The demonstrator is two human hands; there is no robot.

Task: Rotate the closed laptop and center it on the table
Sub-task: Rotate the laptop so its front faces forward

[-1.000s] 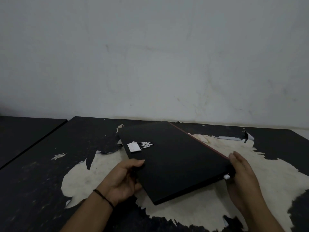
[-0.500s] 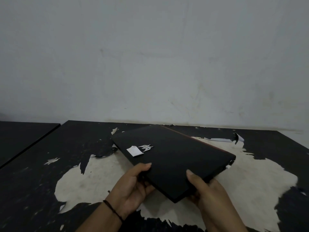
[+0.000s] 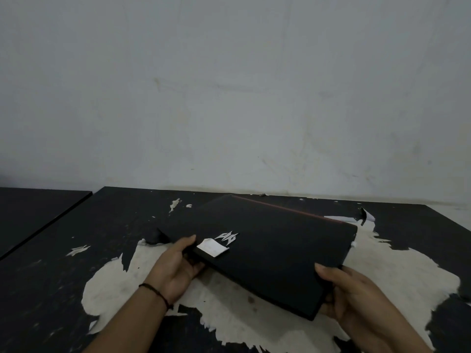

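Black laptop [image 3: 270, 253] is pinched by the fingers of both hands: left hand [image 3: 175, 266] at its near-left edge, right hand [image 3: 349, 294] at the near corner. It is tilted above the desk [image 3: 76, 250], long axis diagonal, far-left to near-right.

A bare room: stained white wall [image 3: 229, 98], black table [image 3: 63, 276] with peeling surface.
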